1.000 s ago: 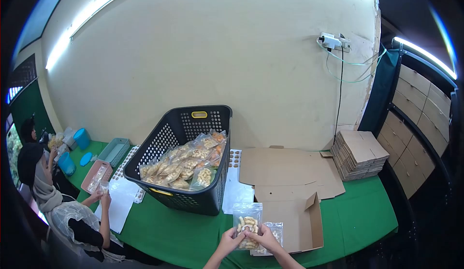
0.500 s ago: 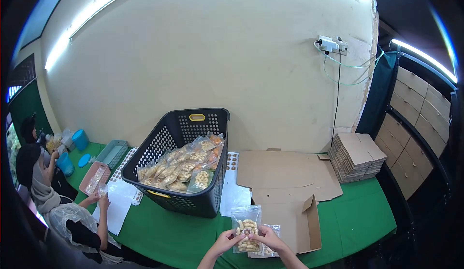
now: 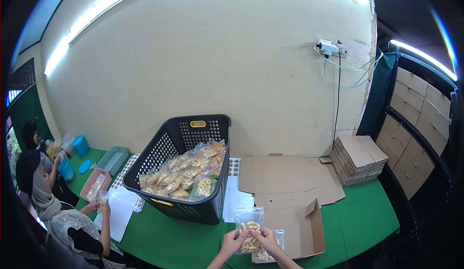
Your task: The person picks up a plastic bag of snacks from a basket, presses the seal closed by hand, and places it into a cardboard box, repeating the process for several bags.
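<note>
A clear zip bag of pale, peanut-shaped snacks [image 3: 249, 216] is held upright near the front edge of the table. My left hand [image 3: 232, 244] grips its left side and my right hand [image 3: 268, 243] its right side. Both thumbs press on the front of the bag, nearly touching. Behind my right hand, another snack bag [image 3: 279, 236] lies partly hidden in an open cardboard box [image 3: 295, 223]. To the left stands a black perforated basket [image 3: 191, 213] heaped with similar filled bags [image 3: 186, 172].
Flattened cardboard boxes [image 3: 361, 153] are stacked at the right of the green-covered table [image 3: 360, 220]. Sticker sheets [image 3: 234, 167] and white paper [image 3: 121, 208] flank the basket. At left, a co-worker [image 3: 67, 220] handles a small bag beside a pink basket [image 3: 92, 184].
My thumbs have come together over the round sticker seen earlier on the bag's front, which they now cover. The whole view has shifted slightly.
</note>
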Action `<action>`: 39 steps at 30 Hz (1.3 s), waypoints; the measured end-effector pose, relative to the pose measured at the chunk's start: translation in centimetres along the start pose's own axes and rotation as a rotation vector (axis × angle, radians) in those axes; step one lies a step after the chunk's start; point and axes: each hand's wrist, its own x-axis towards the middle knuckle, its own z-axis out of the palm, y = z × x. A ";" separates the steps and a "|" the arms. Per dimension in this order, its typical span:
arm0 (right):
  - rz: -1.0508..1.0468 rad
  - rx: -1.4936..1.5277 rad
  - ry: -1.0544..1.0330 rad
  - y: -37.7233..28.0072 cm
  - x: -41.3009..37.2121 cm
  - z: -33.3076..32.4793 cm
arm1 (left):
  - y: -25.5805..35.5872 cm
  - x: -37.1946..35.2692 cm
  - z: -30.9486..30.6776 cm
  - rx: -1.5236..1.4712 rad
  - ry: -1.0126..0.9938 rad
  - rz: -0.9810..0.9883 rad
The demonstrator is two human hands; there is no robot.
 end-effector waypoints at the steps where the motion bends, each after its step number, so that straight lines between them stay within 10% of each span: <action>1: -0.004 0.008 0.004 0.1 0.1 0.2 | 0.1 0.0 -0.5 0.021 -0.028 -0.021; 9: 0.220 -0.323 -0.149 -3.7 -0.7 2.0 | 1.5 2.4 -2.5 -0.314 0.090 -0.085; 13: -0.094 -0.163 0.000 -1.2 0.4 1.1 | 1.4 1.5 -2.2 -0.208 -0.059 -0.067; 18: 0.033 0.018 -0.033 -2.0 0.6 0.5 | 1.8 0.4 -1.7 -0.241 -0.170 -0.097; 39: -0.311 -0.272 0.051 -2.0 0.5 3.5 | 4.4 1.6 -2.3 -0.223 0.343 0.036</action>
